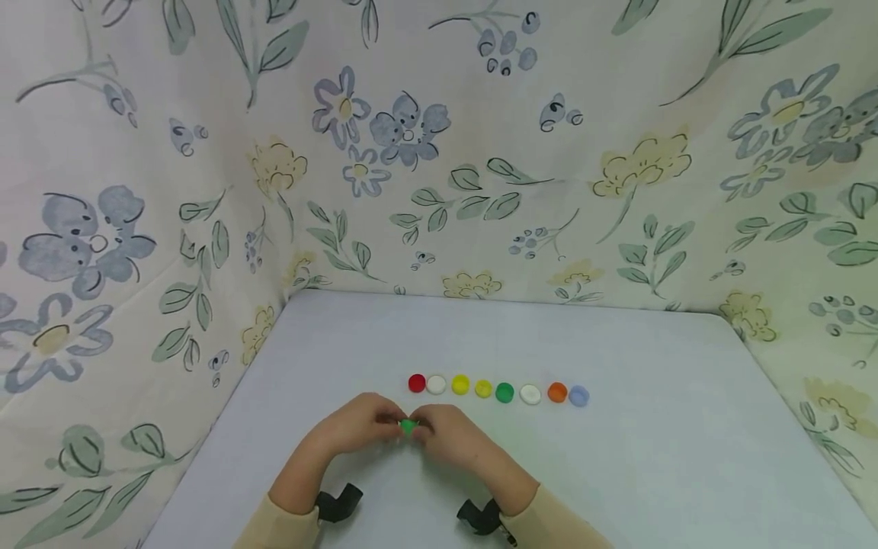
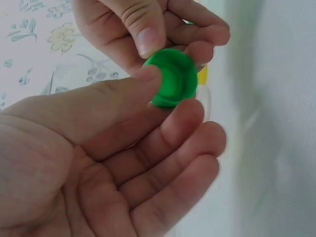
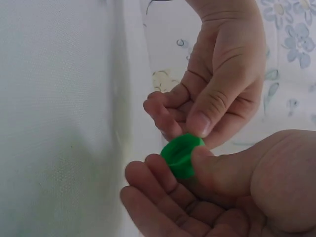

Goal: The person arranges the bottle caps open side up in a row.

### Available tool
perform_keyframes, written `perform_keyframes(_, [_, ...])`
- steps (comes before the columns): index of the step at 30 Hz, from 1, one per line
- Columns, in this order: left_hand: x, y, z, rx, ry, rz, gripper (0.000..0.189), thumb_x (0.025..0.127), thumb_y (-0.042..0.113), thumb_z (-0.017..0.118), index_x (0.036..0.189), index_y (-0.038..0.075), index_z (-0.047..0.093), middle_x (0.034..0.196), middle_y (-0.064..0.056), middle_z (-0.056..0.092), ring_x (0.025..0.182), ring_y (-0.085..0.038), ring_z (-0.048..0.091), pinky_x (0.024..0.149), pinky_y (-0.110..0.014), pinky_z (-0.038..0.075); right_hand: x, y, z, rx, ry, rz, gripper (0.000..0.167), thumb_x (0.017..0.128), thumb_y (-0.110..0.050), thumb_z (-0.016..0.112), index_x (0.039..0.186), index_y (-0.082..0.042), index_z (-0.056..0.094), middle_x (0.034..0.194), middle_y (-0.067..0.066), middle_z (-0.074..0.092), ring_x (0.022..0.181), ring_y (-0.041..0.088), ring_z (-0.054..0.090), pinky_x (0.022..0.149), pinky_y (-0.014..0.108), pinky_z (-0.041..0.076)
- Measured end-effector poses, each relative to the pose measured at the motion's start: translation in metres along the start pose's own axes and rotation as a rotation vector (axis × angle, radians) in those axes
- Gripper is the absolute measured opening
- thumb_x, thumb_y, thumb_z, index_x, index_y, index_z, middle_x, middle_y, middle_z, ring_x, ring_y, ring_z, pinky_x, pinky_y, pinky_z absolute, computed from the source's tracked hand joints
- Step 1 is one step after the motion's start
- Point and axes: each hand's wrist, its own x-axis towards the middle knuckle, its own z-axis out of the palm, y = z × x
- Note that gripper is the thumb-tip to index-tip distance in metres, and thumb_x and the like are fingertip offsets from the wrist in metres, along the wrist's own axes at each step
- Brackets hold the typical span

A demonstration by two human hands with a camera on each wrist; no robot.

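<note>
Both hands meet over the table, in front of the left end of a row of caps. Between them is a green bottle cap (image 2: pixel 175 76), its hollow side facing the left wrist camera. My left hand (image 1: pixel 360 423) pinches one edge of it between thumb and fingertips. From the other side my right hand (image 1: pixel 449 433) pinches the same cap, thumb on the rim. In the right wrist view the green cap (image 3: pixel 181 155) sits tilted between the two thumbs and fingers, which hide part of its wall.
Behind the hands runs a row of loose caps: red (image 1: pixel 417 383), white (image 1: pixel 436 384), two yellow (image 1: pixel 460 384), green (image 1: pixel 504 393), another white (image 1: pixel 530 394), orange (image 1: pixel 558 392) and light blue (image 1: pixel 579 396). The white table (image 1: pixel 658 457) is bordered by flowered cloth (image 1: pixel 480 152).
</note>
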Motion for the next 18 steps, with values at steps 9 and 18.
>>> perform_keyframes(9, [0.003,-0.004,-0.001,-0.055,0.147,-0.044,0.020,0.097,0.024,0.072,0.108,0.011,0.081,0.091,-0.001,0.073,0.075,-0.015,0.062,0.064,-0.030,0.050,0.004,0.002,0.001,0.196,0.126,-0.002,0.015,0.104,-0.013,0.060,0.114,-0.005,0.068,0.084,-0.002,0.066,0.076,0.013,0.059,0.069,0.026,0.051])
perform_keyframes(18, [0.009,-0.012,0.001,-0.229,0.289,-0.083,0.023,0.098,0.025,0.071,0.105,0.006,0.081,0.090,-0.011,0.076,0.077,-0.022,0.070,0.076,-0.044,0.058,0.018,0.003,0.002,0.341,0.244,0.012,0.014,0.105,-0.020,0.061,0.112,-0.008,0.062,0.079,-0.002,0.068,0.071,0.013,0.064,0.068,0.024,0.054])
